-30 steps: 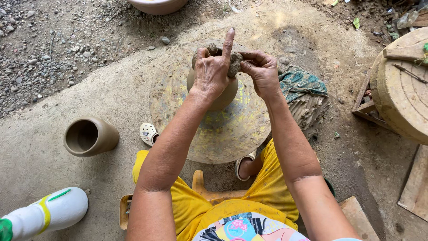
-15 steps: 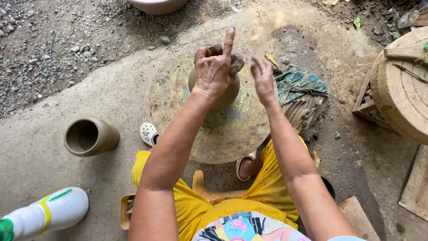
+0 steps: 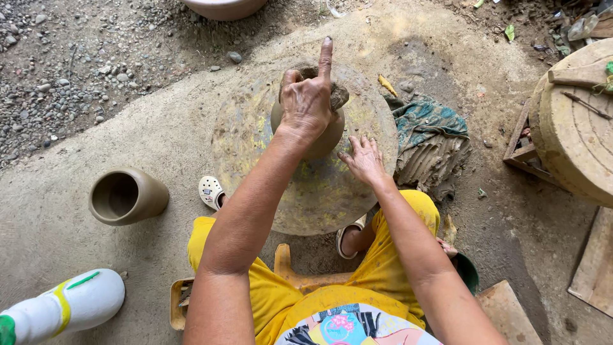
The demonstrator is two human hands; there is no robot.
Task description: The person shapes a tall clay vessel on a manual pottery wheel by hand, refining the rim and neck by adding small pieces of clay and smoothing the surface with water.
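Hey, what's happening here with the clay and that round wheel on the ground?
A seated person in yellow works a small clay pot on a round wheel set on the ground. The left hand presses a lump of clay onto the pot's top, forefinger raised. The right hand rests flat on the wheel. A finished pot lies on its side nearby.

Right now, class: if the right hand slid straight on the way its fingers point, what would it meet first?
The right hand lies flat on the wheel, fingers pointing up-left toward the clay pot. It would most likely meet the pot's lower wall first, below the left hand. Depth is hard to judge from above.
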